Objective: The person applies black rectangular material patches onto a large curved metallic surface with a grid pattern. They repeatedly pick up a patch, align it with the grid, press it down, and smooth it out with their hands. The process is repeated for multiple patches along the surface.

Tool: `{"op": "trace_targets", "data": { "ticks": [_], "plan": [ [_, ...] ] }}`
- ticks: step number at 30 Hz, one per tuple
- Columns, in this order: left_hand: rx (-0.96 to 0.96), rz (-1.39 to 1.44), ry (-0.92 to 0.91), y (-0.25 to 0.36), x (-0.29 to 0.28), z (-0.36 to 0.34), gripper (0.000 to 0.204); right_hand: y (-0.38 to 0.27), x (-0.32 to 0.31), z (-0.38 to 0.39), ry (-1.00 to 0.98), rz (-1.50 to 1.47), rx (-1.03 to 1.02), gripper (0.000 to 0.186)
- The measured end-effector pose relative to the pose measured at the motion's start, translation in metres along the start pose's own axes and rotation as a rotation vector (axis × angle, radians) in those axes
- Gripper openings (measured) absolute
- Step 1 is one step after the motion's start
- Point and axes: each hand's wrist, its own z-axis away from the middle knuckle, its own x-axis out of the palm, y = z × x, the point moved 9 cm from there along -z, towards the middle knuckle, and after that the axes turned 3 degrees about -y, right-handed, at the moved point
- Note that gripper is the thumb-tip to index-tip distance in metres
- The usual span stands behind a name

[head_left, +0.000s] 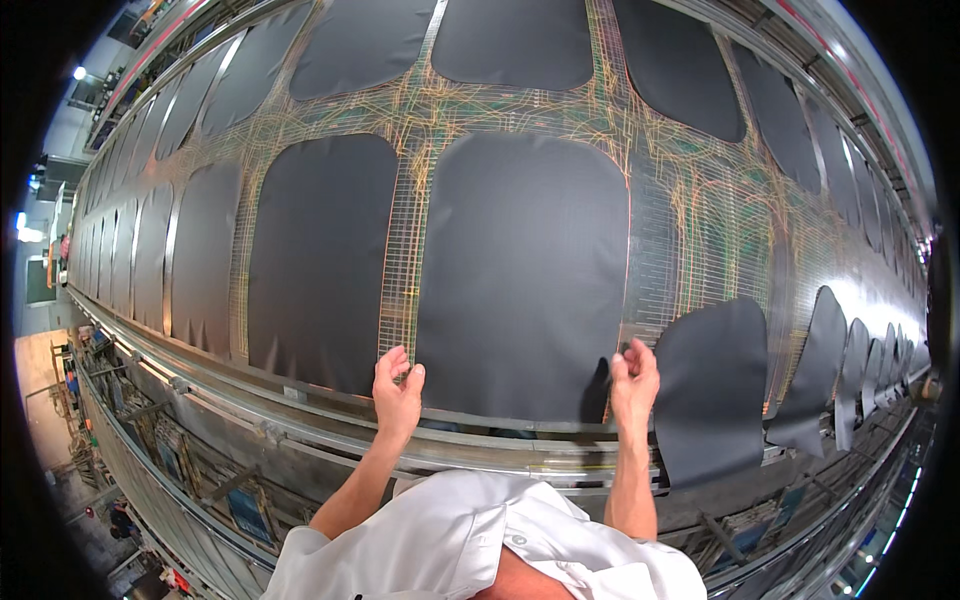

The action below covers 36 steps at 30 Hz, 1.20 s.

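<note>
A flat, rounded black sheet [520, 270] lies on the line-covered work surface in front of me. My left hand [398, 378] is just beside its lower left corner, over the lined gap, fingers loosely curved and apart, holding nothing. My right hand [632, 368] is at the sheet's lower right edge, casting a shadow on it, fingers bent but apart, with nothing visible in them. Another black sheet [318, 260] lies flat to the left. To the right, a loose black sheet [710, 390] hangs over the near rail with its upper part on the surface.
More black sheets [510, 40] form a far row and continue left [200, 250]. Several limp sheets [805, 380] drape over the near edge at right. Long metal rails [320, 430] run along the front, above a slatted frame [240, 500]. A lit floor area [45, 390] shows at far left.
</note>
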Motion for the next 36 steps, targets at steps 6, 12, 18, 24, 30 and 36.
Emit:
{"op": "trace_targets", "data": {
  "ticks": [6, 12, 18, 24, 30, 36],
  "plan": [
    [-0.14, -0.002, -0.031, -0.013, 0.007, -0.001, 0.046, 0.014, -0.001, 0.029, 0.058, -0.012, 0.076, 0.044],
    [-0.389, -0.222, -0.359, -0.016, 0.027, 0.01, 0.034, 0.038, -0.014, 0.043, 0.001, 0.06, 0.185, 0.031],
    [-0.416, 0.065, -0.389, -0.03, 0.031, 0.012, 0.034, 0.054, -0.005, 0.081, -0.15, -0.153, 0.45, 0.026],
    [-0.422, 0.251, -0.499, -0.002, 0.034, 0.0, 0.028, 0.062, 0.019, 0.072, -0.351, -0.474, 0.522, 0.032],
    [-0.334, 0.423, -0.598, 0.103, 0.052, -0.02, 0.027, -0.031, 0.006, 0.027, -0.381, -0.711, 0.433, 0.028],
    [-0.069, 0.593, -0.39, 0.234, 0.022, -0.054, 0.02, -0.148, -0.044, -0.014, -0.373, -0.929, 0.152, 0.029]
  ]
}}
